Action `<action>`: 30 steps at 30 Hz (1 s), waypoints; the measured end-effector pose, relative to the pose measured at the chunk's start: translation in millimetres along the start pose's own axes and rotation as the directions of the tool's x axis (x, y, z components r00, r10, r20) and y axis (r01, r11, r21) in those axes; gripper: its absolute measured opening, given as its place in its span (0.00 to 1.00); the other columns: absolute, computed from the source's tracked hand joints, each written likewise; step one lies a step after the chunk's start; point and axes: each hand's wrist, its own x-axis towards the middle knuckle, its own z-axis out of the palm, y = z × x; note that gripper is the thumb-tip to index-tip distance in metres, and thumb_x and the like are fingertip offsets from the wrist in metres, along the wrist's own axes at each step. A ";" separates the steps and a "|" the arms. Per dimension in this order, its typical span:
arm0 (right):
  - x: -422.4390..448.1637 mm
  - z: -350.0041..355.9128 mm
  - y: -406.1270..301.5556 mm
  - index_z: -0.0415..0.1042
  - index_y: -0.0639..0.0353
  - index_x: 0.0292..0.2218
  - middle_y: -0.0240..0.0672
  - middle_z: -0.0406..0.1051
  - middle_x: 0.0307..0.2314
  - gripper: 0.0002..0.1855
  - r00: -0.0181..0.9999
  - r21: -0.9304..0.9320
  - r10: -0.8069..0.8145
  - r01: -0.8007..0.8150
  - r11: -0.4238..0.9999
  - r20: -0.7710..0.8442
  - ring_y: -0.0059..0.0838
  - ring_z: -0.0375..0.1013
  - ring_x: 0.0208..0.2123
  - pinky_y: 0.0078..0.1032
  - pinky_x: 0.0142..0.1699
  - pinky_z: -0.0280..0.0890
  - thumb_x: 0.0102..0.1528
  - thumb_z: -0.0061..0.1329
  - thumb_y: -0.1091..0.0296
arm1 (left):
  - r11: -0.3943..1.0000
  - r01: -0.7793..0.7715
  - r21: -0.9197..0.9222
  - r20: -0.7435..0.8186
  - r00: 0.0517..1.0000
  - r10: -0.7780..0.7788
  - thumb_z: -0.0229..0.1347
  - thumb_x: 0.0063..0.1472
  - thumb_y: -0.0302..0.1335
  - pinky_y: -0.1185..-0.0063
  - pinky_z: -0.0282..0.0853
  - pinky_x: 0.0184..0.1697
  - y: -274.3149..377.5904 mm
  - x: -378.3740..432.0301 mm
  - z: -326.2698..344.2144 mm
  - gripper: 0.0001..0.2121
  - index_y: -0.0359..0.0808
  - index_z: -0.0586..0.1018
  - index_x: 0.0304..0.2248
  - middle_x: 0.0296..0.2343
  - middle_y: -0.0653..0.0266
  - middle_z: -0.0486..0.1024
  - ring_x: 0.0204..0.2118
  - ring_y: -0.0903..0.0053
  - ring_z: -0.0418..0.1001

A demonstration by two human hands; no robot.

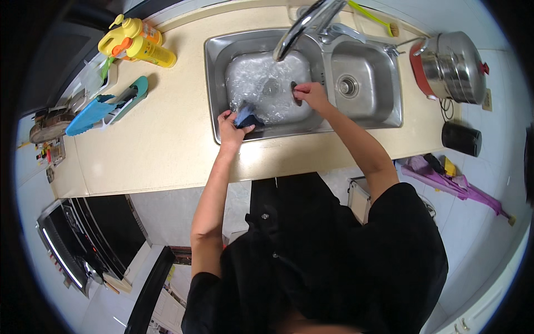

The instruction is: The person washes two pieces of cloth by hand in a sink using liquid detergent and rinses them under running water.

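Rippling water stands in the large left basin of the steel double sink (pixel 217 83). My left hand (pixel 233 129), at the basin's front left corner, grips a wet blue and dark cloth (pixel 247 116) that hangs down to the water. Between the fingers of my right hand (pixel 311 95) is a dark round disc (pixel 296 93), possibly a drain stopper, held tilted by its middle at the right side of the same basin. The chrome faucet (pixel 288 44) reaches over this basin from behind. Whether water runs from it I cannot tell.
Right of the divider lies the smaller basin (pixel 369 71) with a drain strainer. A steamer pot (pixel 454 67) and a black container (pixel 461 139) stand farther right. Behind the faucet lies a green-handled brush (pixel 375 18). Yellow bottles (pixel 150 50) and a blue cloth (pixel 89 115) are on the left counter.
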 end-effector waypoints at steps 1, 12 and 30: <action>-15.8 -9.2 -13.8 0.71 0.67 0.30 0.39 0.71 0.24 0.07 1.000 0.002 0.000 0.000 1.000 -0.005 0.33 0.71 0.30 0.25 0.36 0.66 0.45 0.49 0.77 | 1.000 0.011 0.002 -0.011 1.000 -0.011 0.67 0.33 0.25 0.79 0.64 0.41 1.0 0.8 -0.6 0.24 0.29 0.74 0.33 0.43 0.53 0.57 0.40 0.66 0.63; -111.5 -70.1 -4.1 0.68 0.66 0.31 0.51 0.65 0.26 0.11 0.962 -0.733 -0.269 0.151 0.663 -0.045 0.48 0.65 0.32 0.35 0.39 0.61 0.42 0.47 0.72 | 0.992 -0.112 0.064 0.037 0.993 0.110 0.68 0.32 0.29 0.77 0.61 0.45 26.5 15.7 5.9 0.26 0.29 0.74 0.34 0.42 0.50 0.60 0.42 0.62 0.62; -26.0 81.8 -56.3 0.64 0.62 0.42 0.39 0.68 0.37 0.30 0.742 0.659 0.228 -0.666 0.349 0.630 0.37 0.70 0.36 0.38 0.46 0.63 0.54 0.33 0.42 | 0.845 0.149 -0.514 0.479 0.867 0.139 0.58 0.48 0.27 0.79 0.58 0.46 85.7 -11.0 -27.5 0.18 0.32 0.71 0.40 0.35 0.63 0.71 0.39 0.78 0.66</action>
